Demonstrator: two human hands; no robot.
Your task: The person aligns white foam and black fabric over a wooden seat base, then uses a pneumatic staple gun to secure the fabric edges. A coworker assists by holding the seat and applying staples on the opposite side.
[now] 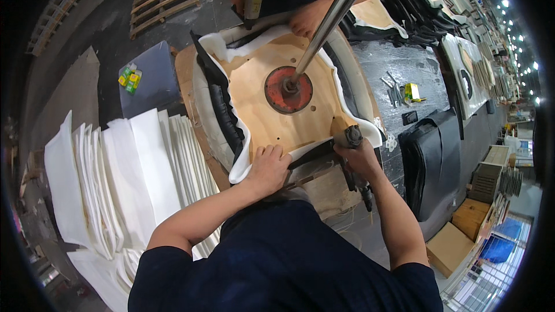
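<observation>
A plywood seat board [254, 81] lies face up, with white padding [241, 121] and black cover material [218, 101] around its edges. On its middle rests a red round plate [277, 104] at the foot of a slanting metal rod [332, 20]. At the near left edge my left hand [269, 169] is closed on the black cover's rim, fingertips over the board. My right hand [359, 157] grips a staple gun [350, 136], its nose by the near right corner of the board.
Across the board stands a co-worker, one hand [311, 18] at its far edge, the other holding a tool [252, 7]. White padding sheets [153, 144] stand at left. Folded black covers [430, 150], metal strips [394, 91] and a small yellow box [411, 92] lie at right.
</observation>
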